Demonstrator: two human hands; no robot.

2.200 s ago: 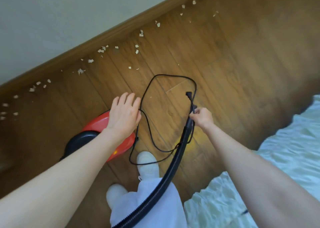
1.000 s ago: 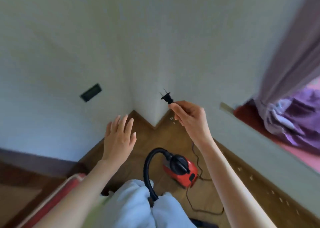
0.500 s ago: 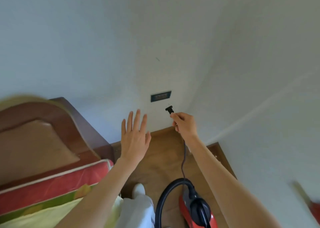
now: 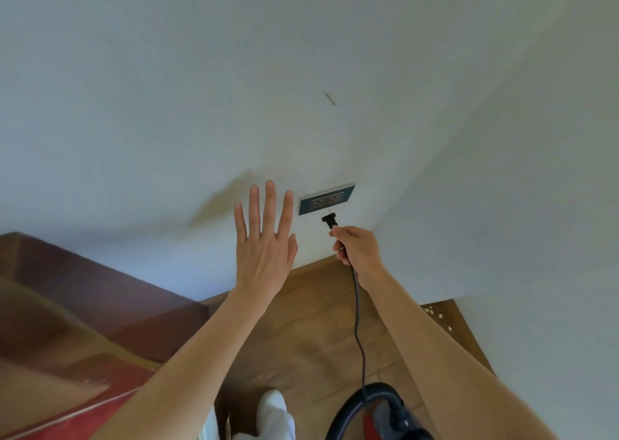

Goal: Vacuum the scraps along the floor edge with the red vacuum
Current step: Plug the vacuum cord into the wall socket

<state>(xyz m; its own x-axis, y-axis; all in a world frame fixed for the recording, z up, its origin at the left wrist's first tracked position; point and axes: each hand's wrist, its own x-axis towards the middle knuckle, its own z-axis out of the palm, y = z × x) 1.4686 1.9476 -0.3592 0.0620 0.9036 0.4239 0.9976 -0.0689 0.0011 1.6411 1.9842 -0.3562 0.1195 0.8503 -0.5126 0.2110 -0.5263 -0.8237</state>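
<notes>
No readable labels, my right hand (image 4: 356, 250) pinching the plug (image 4: 329, 221) now just below the wall socket (image 4: 326, 199), closer than before, left hand (image 4: 264, 242) spread flat beside it.

bare wall around socket (image 4: 326, 199), left hand (image 4: 264, 248) raised just beside it, headboard (image 4: 83, 305) far left

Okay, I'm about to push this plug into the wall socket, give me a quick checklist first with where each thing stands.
1. Plug gripped firmly: ok, the right hand holds it just behind the head.
2. Prongs lined up with the wall socket: cannot tell, the plug sits just below it, not yet in.
3. Left hand clear of the socket: ok, open and beside it.
4. Cord free of tangles: ok, it hangs down to the red vacuum.
5. Vacuum switch off: cannot tell.
</notes>
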